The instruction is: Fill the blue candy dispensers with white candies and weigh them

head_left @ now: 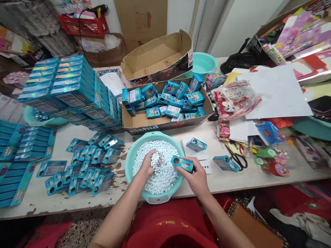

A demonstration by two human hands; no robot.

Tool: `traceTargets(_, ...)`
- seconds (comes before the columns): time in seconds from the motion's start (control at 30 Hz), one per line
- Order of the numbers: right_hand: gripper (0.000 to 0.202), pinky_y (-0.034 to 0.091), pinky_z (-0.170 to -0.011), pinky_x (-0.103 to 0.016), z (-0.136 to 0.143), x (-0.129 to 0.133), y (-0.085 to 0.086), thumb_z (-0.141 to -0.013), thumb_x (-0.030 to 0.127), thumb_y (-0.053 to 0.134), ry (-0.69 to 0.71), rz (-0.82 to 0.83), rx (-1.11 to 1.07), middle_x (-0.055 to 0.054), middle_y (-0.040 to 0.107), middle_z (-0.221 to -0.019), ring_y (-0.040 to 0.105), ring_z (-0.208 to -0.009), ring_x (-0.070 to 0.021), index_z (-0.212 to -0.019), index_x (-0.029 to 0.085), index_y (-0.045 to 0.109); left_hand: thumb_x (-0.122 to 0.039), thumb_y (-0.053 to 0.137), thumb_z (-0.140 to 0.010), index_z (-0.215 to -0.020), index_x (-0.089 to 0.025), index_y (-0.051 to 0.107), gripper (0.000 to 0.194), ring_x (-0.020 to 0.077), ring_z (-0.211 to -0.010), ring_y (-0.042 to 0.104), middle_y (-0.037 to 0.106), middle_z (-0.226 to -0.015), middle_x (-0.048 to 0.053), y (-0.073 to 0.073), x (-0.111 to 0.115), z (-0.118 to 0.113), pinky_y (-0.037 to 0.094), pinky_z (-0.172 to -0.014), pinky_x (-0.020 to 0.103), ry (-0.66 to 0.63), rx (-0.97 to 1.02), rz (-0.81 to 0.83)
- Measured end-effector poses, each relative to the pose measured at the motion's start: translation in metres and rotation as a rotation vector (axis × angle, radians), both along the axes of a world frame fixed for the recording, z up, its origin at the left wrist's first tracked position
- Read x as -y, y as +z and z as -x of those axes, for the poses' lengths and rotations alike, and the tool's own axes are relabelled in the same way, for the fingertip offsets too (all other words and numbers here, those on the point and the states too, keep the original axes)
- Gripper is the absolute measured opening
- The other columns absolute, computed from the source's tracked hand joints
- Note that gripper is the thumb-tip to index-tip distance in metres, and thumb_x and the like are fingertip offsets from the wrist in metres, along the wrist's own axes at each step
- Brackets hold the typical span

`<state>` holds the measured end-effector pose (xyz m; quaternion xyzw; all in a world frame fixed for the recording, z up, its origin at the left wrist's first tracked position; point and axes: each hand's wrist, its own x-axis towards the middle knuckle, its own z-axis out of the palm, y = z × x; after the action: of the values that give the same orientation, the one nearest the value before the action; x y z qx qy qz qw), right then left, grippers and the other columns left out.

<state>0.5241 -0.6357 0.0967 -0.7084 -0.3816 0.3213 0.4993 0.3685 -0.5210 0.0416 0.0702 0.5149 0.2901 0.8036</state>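
Observation:
A mint-green basin [128, 172] full of small white candies [161, 181] stands at the table's front edge. My left hand [150, 164] is in the basin, its fingers curled round a scoop of the candies. Over the basin's right side, my right hand [195, 174] grips a small blue candy box [182, 164], tilted, with a dark round hole at its left end. A white kitchen scale [207, 165] sits just right of the basin, and another blue box [197, 144] rests on it. One more blue box [226, 163] lies farther right, beside black-handled scissors [240, 160].
Behind the basin, an open carton [160, 128] holds many blue boxes. Boxes with round holes [89, 155] cover the table to the left, near tall stacks of blue display packs [74, 86]. An empty-looking carton [160, 62] stands behind. Tape rolls [279, 169] and papers [276, 89] clutter the right.

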Motion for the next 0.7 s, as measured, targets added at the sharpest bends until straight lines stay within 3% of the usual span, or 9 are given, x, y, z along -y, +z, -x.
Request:
traceTargets(0.17,0.027,0.049,-0.077,-0.037,0.015,-0.010,0.002,-0.071,0.036,0.072,0.148,-0.060,0.250,-0.005,0.062,-0.091,0.059,-0.088,-0.0232,-0.094,0.022,0.064,-0.035,0.061,-0.070,-0.072,-0.016,0.052,0.021,0.0086,-0.040,0.049,0.057,-0.056,0.000,0.052,0.002,-0.003,0.034,-0.037,0.017,0.050,0.083,-0.163)
traceTargets(0.27,0.026,0.048,-0.077,-0.039,0.026,-0.015,-0.001,-0.072,0.033,0.072,0.237,-0.065,0.325,-0.006,0.063,-0.091,0.059,-0.087,-0.0243,-0.094,0.022,0.063,-0.036,0.063,-0.067,-0.069,-0.016,0.050,0.024,0.0103,-0.050,0.056,0.061,-0.066,0.002,0.070,0.008,-0.009,0.039,-0.042,0.018,0.128,0.120,-0.311)
traceTargets(0.47,0.025,0.047,-0.079,-0.040,0.039,-0.022,-0.001,-0.072,0.031,0.072,0.243,-0.058,0.364,-0.005,0.063,-0.090,0.058,-0.088,-0.0243,-0.095,0.023,0.063,-0.036,0.066,-0.067,-0.075,-0.016,0.053,0.025,0.0137,-0.062,0.061,0.061,-0.069,0.000,0.073,0.012,-0.015,0.047,-0.056,0.023,0.226,-0.013,-0.462)
traceTargets(0.7,0.025,0.048,-0.079,-0.039,0.040,-0.023,0.004,-0.073,0.032,0.071,0.242,-0.076,0.369,-0.005,0.064,-0.091,0.059,-0.088,-0.0241,-0.095,0.023,0.064,-0.037,0.069,-0.067,-0.068,-0.016,0.050,0.029,0.0078,-0.052,0.052,0.054,-0.062,-0.003,0.076,0.009,-0.018,0.041,-0.049,0.019,0.236,-0.054,-0.484)
